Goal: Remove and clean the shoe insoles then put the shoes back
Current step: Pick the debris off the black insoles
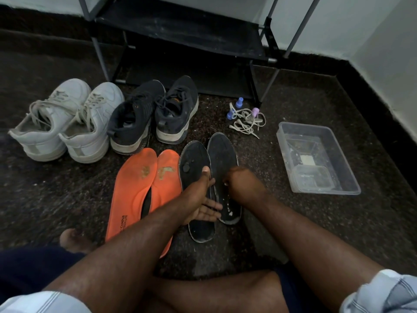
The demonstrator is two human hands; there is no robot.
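We see a dark speckled floor [304, 105], pale walls [383, 41] with a black skirting [361, 71], and a black metal-framed rack [180, 30] at the far side.

Orange insole [133, 188]: "CAMPUS", "TECH LITE"

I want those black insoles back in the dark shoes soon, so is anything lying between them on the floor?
Nothing visible does. The black insoles lie just in front of the dark shoes with only bare floor between. The orange insoles lie to the left, the loose laces to the right.
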